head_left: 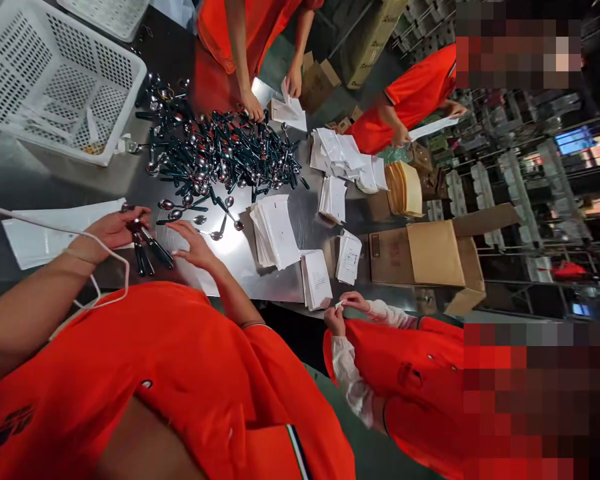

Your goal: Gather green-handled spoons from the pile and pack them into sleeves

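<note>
My left hand (111, 230) is closed around a few dark-handled spoons (153, 247), whose handles point down and to the right. My right hand (195, 247), with its fingers apart, is just right of those handles and below some loose spoons (175, 215); nothing shows in it. Beyond both hands, a big heap of dark-handled spoons (220, 153) covers the middle of the metal table (280, 288). White sheets (45, 230) lie under and beside my left hand, and clear plastic (193, 272) lies below my right hand.
A white basket (130, 93) stands at the upper left. Paper stacks (277, 230) and an open cardboard box (433, 257) are to the right. A co-worker's hand (253, 105) touches the heap; another co-worker's hands (336, 319) are at the near edge. A white cable (125, 267) crosses my left forearm.
</note>
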A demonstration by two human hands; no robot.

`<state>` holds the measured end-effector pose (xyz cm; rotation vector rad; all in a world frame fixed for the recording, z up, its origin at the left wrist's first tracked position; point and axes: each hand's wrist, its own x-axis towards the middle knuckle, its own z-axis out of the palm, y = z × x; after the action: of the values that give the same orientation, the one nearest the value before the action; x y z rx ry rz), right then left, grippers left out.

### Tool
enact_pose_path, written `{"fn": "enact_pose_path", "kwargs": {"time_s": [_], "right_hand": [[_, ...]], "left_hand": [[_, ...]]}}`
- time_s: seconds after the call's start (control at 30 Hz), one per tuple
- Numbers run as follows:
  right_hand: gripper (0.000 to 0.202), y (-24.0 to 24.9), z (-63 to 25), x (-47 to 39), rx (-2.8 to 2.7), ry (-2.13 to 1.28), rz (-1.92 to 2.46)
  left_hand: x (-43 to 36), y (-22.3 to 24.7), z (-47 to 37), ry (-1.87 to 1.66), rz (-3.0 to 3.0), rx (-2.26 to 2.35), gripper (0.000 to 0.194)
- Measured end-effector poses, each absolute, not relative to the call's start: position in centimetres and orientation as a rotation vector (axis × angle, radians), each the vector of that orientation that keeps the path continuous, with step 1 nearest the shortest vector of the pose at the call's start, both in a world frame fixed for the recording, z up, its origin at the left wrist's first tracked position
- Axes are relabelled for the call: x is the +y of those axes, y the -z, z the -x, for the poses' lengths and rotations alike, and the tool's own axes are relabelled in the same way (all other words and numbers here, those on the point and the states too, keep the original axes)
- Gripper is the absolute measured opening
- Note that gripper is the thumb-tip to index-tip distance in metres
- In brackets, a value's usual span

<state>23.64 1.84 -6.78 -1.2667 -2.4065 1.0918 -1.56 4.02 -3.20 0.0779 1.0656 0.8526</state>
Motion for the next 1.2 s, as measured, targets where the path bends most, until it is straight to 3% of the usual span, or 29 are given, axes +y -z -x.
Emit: {"fn": "enact_pose_path", "kwargs": {"time_s": [0.1,0.17,0.4,0.53,0.7,0.97,1.2], "right_hand": [[0.048,7.3,-26.4,4.7,-2.306,-0.903,1.9],[0.049,8.1,-26.9,6.7,-2.316,-0.768,2.065],[0.037,11.7,-24.0,9.8,-2.824,-0.62,1.72],[0.031,11.4,-25.0,10.2,-2.787,-0.553,1.853],[0.038,9.9,-28.5,9.3,-2.719,-0.442,2.032],[0.04,11.9,-27.9,3.5,-2.895,-0.523,1.888],[0.029,10.4,-27.2,4.8,-2.809,-0.593,1.872]], "left_hand": [[3.9,1.6,2.8,-0.85,-0.051,1.162,0.026],[3.8,0.6,2.6,-0.861,-0.02,1.172,0.036],[2.9,-1.0,0.4,-0.83,0.028,1.153,0.043],[2.5,-1.0,1.1,-0.847,0.044,1.186,0.044],[2.3,-0.3,1.9,-0.827,0.051,1.204,0.038],[2.6,0.2,0.5,-0.761,-0.043,1.213,0.031],[3.0,1.3,0.1,-0.707,-0.075,1.234,0.02]]}}
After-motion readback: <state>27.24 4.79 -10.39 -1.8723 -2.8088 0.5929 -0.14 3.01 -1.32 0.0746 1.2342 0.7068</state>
